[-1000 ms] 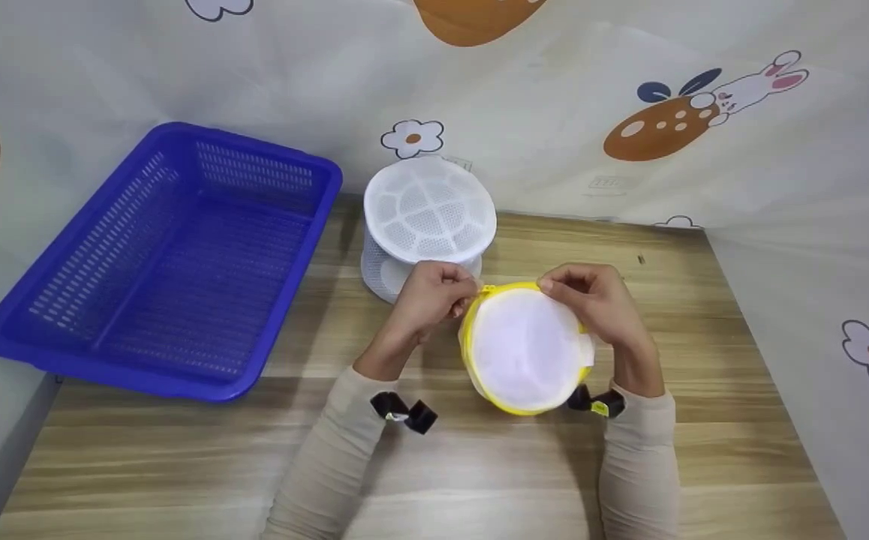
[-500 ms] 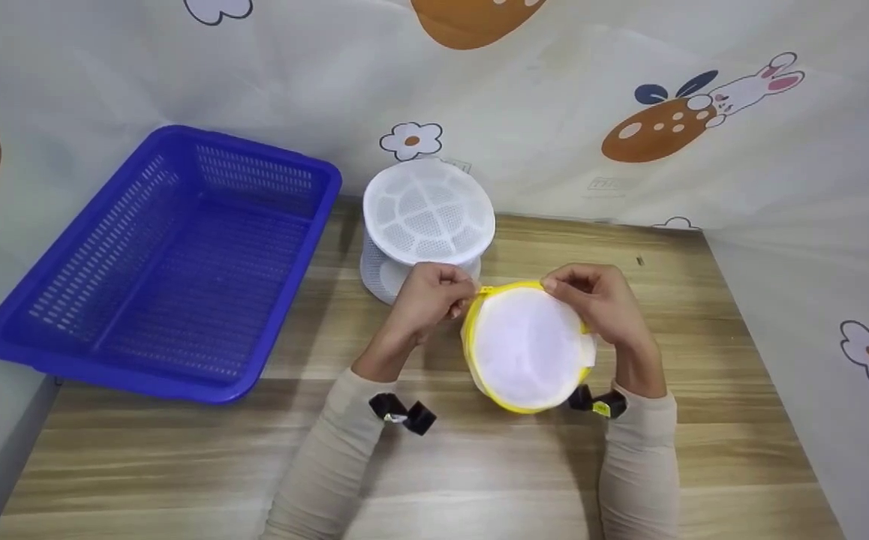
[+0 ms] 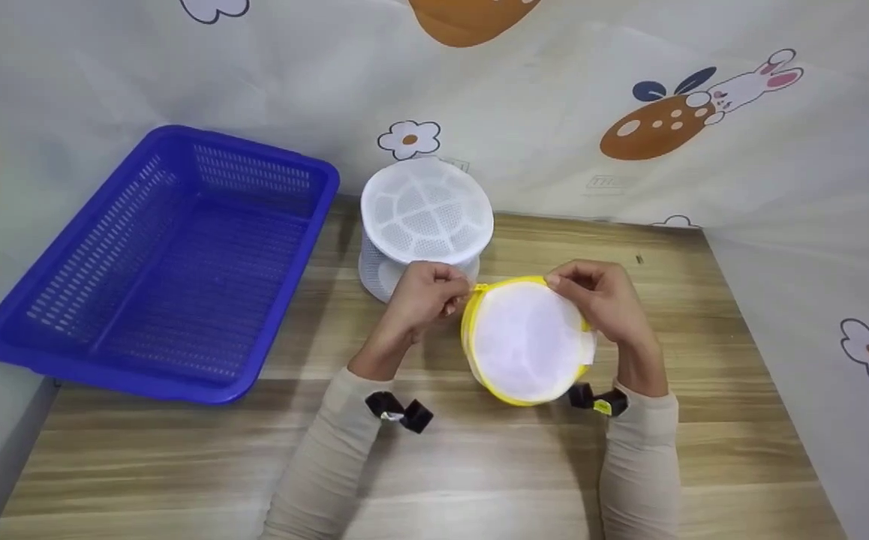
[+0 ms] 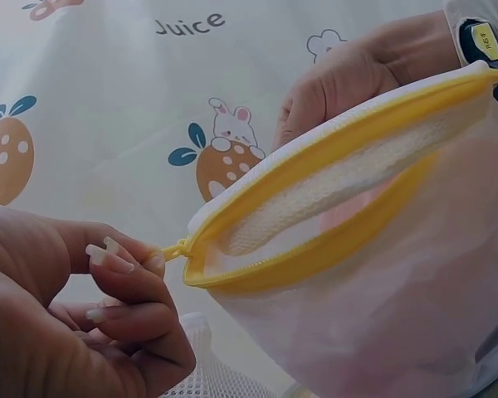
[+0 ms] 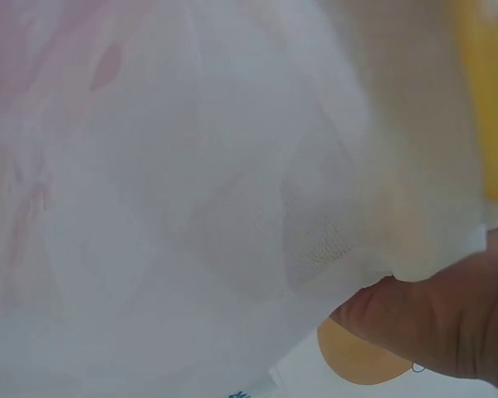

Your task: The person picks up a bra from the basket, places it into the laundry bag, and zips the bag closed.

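Note:
A round white mesh laundry bag (image 3: pixel 528 341) with a yellow zipper (image 4: pixel 282 269) is held above the table between both hands. My left hand (image 3: pixel 427 296) pinches the yellow zipper pull (image 4: pixel 176 249) at the bag's upper left. My right hand (image 3: pixel 603 300) pinches the bag's upper right rim between thumb and fingers. In the left wrist view the zipper gapes, and pale textured material and a pinkish patch show inside. The right wrist view is mostly filled by the white fabric (image 5: pixel 199 182), with the right thumb (image 5: pixel 423 323) against its edge.
Behind the left hand stands a white mesh cylinder (image 3: pixel 428 210) with a round, ribbed top. A large blue plastic basket (image 3: pixel 254 367) sits on the left of the wooden table (image 3: pixel 479 480). A small dark bit (image 3: pixel 638 259) lies at the back right. Patterned cloth walls (image 3: pixel 539 97) enclose the table.
The bag has risen and tilted slightly, and the right hand has shifted a little to the right. Both hands keep their pinch. The basket and cylinder have stayed put.

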`<state>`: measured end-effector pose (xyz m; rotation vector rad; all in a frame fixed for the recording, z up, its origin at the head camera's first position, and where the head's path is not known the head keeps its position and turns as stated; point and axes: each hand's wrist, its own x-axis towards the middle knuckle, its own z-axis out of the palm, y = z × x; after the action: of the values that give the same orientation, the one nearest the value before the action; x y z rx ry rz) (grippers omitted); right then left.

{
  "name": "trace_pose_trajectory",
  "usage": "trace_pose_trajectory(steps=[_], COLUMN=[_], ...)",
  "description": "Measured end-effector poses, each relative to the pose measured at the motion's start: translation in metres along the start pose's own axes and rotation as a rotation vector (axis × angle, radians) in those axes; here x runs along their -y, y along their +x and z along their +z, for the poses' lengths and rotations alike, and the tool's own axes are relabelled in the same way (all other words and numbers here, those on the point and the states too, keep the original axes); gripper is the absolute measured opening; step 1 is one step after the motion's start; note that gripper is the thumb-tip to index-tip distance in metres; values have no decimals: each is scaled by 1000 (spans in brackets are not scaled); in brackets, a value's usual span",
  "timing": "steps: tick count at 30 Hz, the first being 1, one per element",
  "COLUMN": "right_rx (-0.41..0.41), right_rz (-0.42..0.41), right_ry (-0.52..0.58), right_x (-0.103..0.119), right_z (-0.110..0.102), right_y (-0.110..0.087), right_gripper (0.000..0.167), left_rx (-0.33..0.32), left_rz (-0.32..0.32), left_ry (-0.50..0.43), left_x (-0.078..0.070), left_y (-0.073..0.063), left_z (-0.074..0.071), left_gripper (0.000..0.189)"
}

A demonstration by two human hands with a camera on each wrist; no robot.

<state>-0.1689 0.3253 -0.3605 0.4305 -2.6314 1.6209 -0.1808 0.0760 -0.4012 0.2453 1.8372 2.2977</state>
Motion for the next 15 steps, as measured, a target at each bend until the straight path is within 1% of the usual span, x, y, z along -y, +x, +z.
trace_pose_trajectory(steps=[2,7,15], right_rx=[-1,-3,36], right_rz=[-4,-15,13], right_ry=[-15,-32,-18], right_x=[6,8,10], right_z=[1,2,3], right_y=[-1,-1,-1], right_gripper=[13,14,15], left_rx=[0,4,-13], left_rz=[-2,-5,-21], left_ry=[-5,-15,-57], left_x=[1,2,1], left_y=[0,1,3], left_z=[0,0,-3], left_gripper=[20,21,19])
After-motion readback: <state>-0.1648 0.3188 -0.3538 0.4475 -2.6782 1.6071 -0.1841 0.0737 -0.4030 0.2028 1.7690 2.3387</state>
